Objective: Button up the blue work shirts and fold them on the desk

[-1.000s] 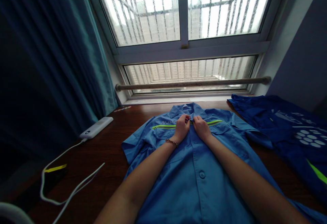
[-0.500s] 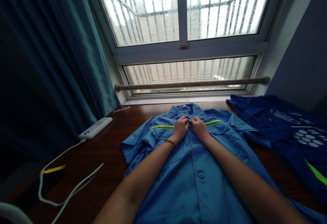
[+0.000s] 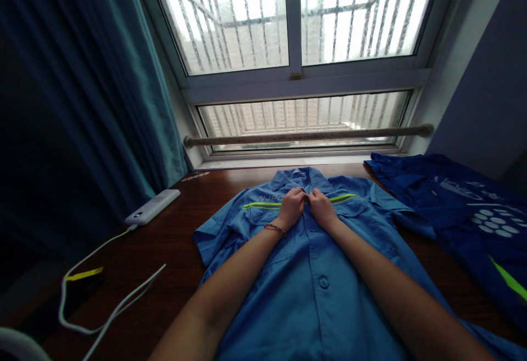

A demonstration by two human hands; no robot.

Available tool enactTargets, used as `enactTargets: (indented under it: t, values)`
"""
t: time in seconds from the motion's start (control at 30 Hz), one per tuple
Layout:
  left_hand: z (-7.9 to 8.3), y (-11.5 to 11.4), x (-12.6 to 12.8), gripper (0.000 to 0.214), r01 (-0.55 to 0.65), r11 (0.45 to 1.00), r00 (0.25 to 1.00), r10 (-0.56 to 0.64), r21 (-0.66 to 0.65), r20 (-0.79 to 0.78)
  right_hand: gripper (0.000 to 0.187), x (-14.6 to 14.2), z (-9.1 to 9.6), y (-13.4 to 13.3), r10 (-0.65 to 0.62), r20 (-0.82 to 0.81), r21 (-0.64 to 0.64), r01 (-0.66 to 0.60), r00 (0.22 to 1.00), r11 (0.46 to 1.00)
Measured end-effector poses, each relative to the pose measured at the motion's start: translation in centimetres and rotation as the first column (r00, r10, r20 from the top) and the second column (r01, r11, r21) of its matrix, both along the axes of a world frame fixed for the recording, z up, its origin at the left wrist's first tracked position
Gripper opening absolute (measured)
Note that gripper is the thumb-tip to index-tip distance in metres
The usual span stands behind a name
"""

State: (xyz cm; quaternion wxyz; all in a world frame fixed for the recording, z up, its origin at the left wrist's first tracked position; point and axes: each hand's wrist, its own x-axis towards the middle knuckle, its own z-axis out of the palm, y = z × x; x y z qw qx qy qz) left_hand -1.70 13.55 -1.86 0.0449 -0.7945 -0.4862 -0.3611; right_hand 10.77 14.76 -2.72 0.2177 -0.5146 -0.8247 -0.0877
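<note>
A light blue short-sleeved work shirt lies face up, collar away from me, with a yellow-green stripe across its chest. My left hand, with a beaded bracelet at the wrist, pinches the front placket at stripe height. Close beside it, my right hand pinches the other side of the same spot. Both sets of fingertips nearly meet, and whatever button is between them is hidden. Lower on the placket a round button shows.
On the wooden table a white power bank lies at left with a white cable. A yellow-and-black object is near it. Darker blue clothing lies at right. A curtain and a barred window stand behind.
Almost nothing differs. Both hands stay pinched at the same place on the shirt front, with only a very slight shift of the view.
</note>
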Motion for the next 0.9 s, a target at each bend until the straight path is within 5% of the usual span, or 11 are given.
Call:
enactTargets:
  t: [0.17,0.37,0.53,0.6,0.73,0.9]
  values:
    - [-0.4,0.4,0.4,0.017,0.016,0.998,0.970,-0.002,-0.058,0.244,0.018,0.1,0.0,0.1,-0.006,-0.025,0.006,0.006,1.000,1.000]
    - [-1.0,1.9,-0.3,0.010,0.156,0.914,0.739,0.144,-0.375,0.658,0.013,0.2,0.5,-0.1,0.055,-0.129,0.033,-0.051,0.990,0.998]
    - [-0.8,2.3,-0.8,0.012,0.282,0.851,0.635,0.180,-0.443,0.752,0.039,0.2,1.3,-0.8,-0.071,-0.272,0.198,0.128,0.960,0.972]
    - [-0.7,2.1,-0.7,0.015,0.310,0.838,0.580,0.206,-0.448,0.788,0.035,0.2,1.5,-1.0,-0.103,-0.270,0.195,0.159,0.957,0.968]
    - [-0.6,1.7,-0.6,0.021,0.347,0.822,0.495,0.250,-0.452,0.833,0.011,0.2,1.1,-0.7,0.018,-0.166,0.106,0.000,0.986,0.994]
    - [-0.5,2.0,-1.1,0.029,0.417,0.778,0.437,0.282,-0.471,0.854,0.013,0.0,0.6,-0.3,0.099,-0.162,0.094,-0.084,0.982,0.992]
